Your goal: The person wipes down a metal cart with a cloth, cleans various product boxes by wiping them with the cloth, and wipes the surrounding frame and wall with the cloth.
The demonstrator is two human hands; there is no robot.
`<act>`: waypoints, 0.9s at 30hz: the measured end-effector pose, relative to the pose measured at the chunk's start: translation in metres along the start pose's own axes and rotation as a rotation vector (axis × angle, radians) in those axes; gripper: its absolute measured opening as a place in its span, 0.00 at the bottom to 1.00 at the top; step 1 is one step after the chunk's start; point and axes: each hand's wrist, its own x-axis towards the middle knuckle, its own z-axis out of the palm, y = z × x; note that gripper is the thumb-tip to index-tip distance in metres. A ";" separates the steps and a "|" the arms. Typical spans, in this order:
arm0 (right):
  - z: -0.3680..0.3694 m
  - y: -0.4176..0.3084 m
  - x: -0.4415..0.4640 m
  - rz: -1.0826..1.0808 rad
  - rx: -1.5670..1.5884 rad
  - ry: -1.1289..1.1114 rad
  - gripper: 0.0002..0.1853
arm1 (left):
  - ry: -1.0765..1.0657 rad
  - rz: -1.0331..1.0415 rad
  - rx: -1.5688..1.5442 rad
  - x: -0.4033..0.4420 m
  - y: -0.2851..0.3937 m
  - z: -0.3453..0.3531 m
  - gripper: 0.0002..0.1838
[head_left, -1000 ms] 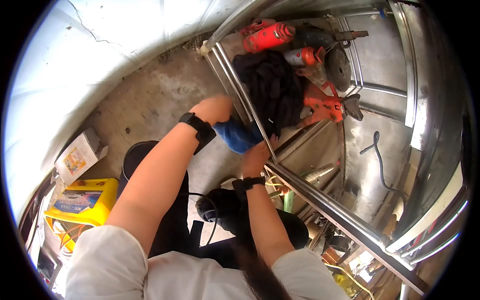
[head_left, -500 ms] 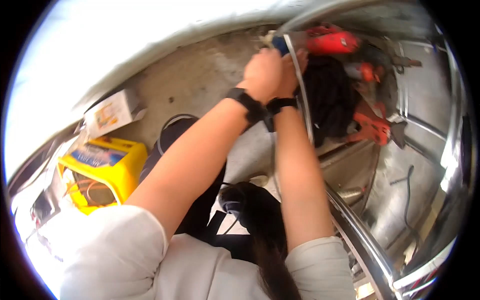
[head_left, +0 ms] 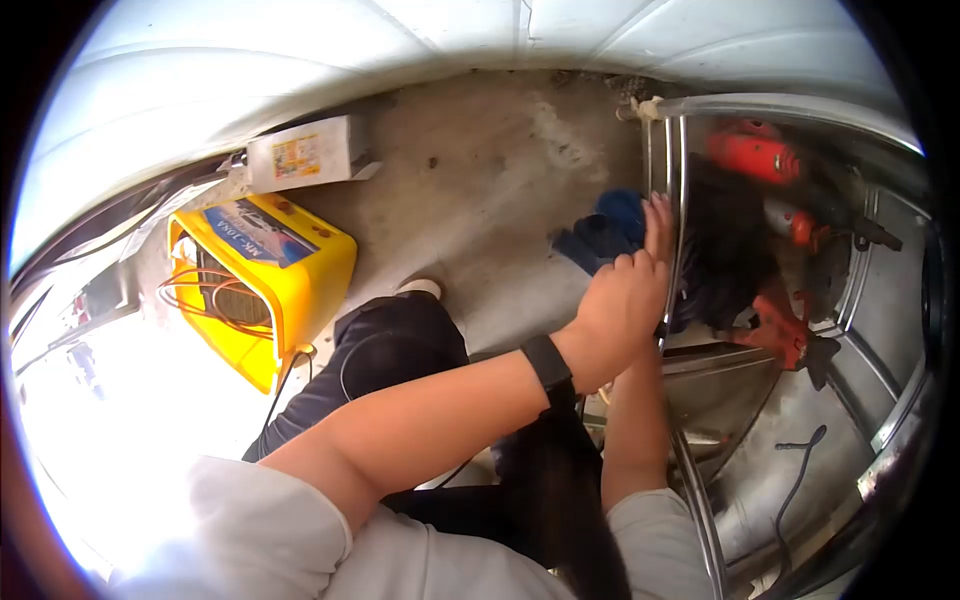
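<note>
My left hand (head_left: 622, 305), with a black band at its wrist, is closed and lies across my right hand or wrist; what its fingers grip is hidden. My right hand (head_left: 657, 228) shows only its fingers beyond the left one, stretched out beside a shiny metal tube (head_left: 677, 210). Just left of those fingers, a blue glove (head_left: 600, 232) lies against the concrete floor; whether the fingers touch it I cannot tell. The right wrist is covered by my left hand.
A metal tube frame (head_left: 790, 104) runs along the right side. Behind it are red power tools (head_left: 752, 155), a red clamp-like tool (head_left: 785, 335) and dark cloth (head_left: 725, 250). A yellow machine (head_left: 320, 262) with cables stands left, near a white box (head_left: 305, 153).
The view has shifted, so the frame and yellow machine sit lower. Both hands have drawn nearer my body, the left now over the right wrist. The blue glove shows more fully.
</note>
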 end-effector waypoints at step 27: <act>-0.131 -0.132 -0.006 1.017 0.551 -0.103 0.17 | 0.214 -0.304 -0.236 -0.099 0.025 -0.124 0.17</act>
